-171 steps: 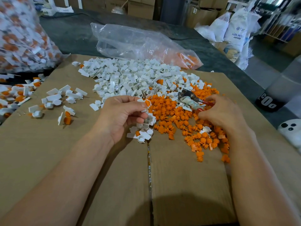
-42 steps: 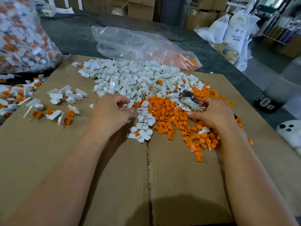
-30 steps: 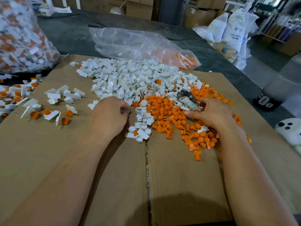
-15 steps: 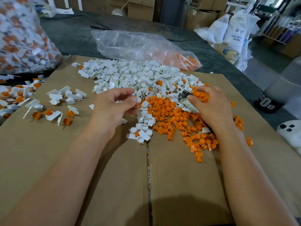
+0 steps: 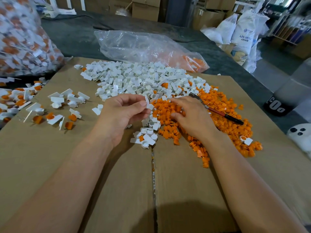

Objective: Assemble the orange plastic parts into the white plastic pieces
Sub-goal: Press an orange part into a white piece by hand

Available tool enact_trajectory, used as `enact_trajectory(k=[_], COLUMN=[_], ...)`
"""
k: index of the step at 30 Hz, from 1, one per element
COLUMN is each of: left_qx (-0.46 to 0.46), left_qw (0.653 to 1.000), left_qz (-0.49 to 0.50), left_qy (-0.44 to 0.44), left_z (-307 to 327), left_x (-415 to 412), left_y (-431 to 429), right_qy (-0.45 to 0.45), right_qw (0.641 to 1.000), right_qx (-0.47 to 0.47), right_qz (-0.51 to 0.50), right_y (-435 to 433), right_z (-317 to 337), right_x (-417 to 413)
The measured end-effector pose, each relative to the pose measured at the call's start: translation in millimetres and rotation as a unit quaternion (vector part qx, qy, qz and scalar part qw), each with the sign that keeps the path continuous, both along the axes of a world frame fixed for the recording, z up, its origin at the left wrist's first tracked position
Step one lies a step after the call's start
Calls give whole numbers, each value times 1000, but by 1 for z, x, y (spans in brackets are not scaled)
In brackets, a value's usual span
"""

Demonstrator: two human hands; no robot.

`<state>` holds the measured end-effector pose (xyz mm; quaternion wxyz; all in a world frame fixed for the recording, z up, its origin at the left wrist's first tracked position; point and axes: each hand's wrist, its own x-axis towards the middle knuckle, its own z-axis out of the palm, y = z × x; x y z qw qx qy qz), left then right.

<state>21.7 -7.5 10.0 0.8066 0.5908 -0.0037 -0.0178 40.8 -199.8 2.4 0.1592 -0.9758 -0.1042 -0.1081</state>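
Over cardboard [image 5: 185, 190], left hand [image 5: 121, 115] pinches white piece [image 5: 148, 103] upright; right hand [image 5: 193, 118] rests slack on orange parts [image 5: 227, 126].

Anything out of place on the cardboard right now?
A red-and-black-handled tool lies across the orange parts pile, just beyond the right hand. It is no part to assemble. One stray orange part sits among the white pieces.

A heap of small white pieces [image 5: 134, 78] lies on the cardboard [image 5: 117, 182], with orange parts [image 5: 225, 106] spread just right of it. One white piece [image 5: 149, 105] sits pinched in the left hand [image 5: 121, 115].
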Motion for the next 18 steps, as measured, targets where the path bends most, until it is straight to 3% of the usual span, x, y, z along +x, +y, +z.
enact_trajectory(k=[10, 18], left_qx=[-24, -76], left_qw=[999, 995], left_qz=[-19, -44], left_qy=[14, 47], left_z=[2, 4], left_x=[-2, -1], left_y=[-1, -2], right_qy=[-42, -120], right_qw=[998, 965], right_qx=[34, 231], right_qz=[-16, -16], right_y=[3, 9], right_z=[-1, 9], right_x=[1, -8])
